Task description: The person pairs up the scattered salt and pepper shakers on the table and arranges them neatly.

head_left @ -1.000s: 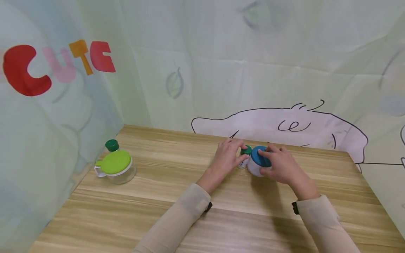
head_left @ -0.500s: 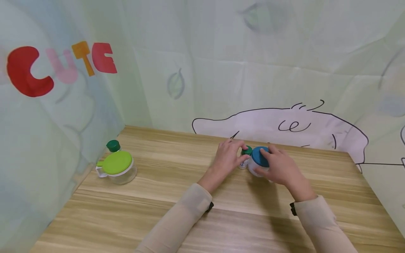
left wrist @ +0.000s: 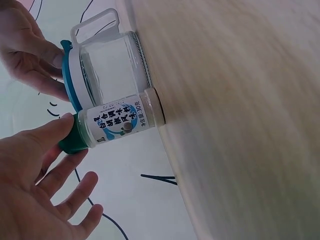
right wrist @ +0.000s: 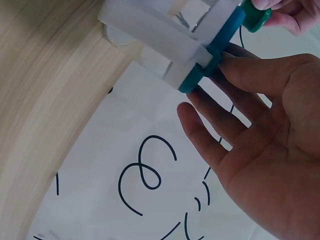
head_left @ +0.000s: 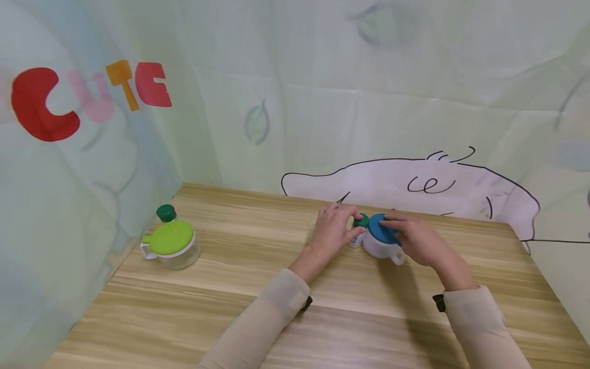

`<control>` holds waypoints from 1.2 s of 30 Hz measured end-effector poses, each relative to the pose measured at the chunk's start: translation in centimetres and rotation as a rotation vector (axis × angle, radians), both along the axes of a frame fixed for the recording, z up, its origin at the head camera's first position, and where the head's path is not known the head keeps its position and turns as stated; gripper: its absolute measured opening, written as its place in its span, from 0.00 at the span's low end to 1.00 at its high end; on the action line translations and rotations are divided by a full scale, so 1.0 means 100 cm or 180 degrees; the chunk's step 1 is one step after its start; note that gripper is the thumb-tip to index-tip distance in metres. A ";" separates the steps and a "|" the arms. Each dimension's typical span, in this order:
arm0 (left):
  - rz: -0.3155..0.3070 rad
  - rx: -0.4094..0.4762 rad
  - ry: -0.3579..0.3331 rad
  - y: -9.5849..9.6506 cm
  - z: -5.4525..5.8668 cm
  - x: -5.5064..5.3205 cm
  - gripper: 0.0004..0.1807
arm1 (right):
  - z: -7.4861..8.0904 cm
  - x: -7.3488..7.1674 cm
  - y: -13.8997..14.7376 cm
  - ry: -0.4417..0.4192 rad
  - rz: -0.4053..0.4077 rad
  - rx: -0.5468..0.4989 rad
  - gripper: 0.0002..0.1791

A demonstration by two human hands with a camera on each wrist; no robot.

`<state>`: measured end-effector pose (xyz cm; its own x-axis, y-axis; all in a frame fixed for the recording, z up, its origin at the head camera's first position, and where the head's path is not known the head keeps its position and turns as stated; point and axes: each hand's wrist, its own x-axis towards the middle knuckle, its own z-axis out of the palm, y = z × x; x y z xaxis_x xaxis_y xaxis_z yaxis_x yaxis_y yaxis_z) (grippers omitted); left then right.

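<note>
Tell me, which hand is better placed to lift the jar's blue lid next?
Probably the right hand: it touches the blue lid, while the left hand pinches the green cap of the white-pepper seasoning bottle.

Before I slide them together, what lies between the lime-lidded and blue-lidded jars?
In the head view, bare wooden tabletop, then the left hand and the green-capped white-pepper bottle it pinches.

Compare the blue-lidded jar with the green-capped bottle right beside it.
Width: the blue-lidded jar is broad and squat; the green-capped bottle is slim.
Handle: the jar has a looped handle; the bottle shows none.
Marking: the bottle carries a printed label; none shows on the jar.
Shared: both stand upright on the table.
</note>
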<state>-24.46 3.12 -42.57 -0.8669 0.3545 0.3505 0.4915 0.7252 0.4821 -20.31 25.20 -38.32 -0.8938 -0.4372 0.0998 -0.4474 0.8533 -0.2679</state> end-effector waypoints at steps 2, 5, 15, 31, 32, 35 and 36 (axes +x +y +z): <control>-0.0007 0.0011 0.0005 0.001 0.000 0.000 0.13 | -0.001 0.000 0.001 -0.0054 0.0026 -0.0033 0.23; -0.0001 0.0012 0.0015 0.000 0.000 0.001 0.13 | -0.001 -0.001 0.000 -0.0102 0.0023 -0.0059 0.22; 0.0037 0.0009 0.0037 0.000 0.000 0.004 0.14 | -0.002 0.002 -0.004 -0.0043 -0.0176 0.0083 0.23; -0.0031 0.0170 -0.0024 0.001 -0.002 0.002 0.13 | -0.004 0.003 -0.005 0.0102 -0.0257 0.0006 0.22; -0.0036 0.0181 -0.0037 0.001 -0.002 0.002 0.13 | -0.005 0.003 -0.005 0.0113 -0.0252 -0.0002 0.22; -0.0047 0.0251 -0.0121 0.002 -0.002 0.001 0.16 | -0.006 0.002 -0.005 0.0136 -0.0231 -0.0011 0.21; -0.0050 0.0269 -0.0154 0.002 -0.002 0.001 0.17 | -0.006 0.002 -0.004 0.0142 -0.0226 -0.0011 0.21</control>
<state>-24.32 3.30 -42.81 -0.8781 0.3390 0.3376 0.4771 0.6733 0.5648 -20.12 24.76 -38.95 -0.9172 -0.3724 0.1417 -0.3972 0.8825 -0.2519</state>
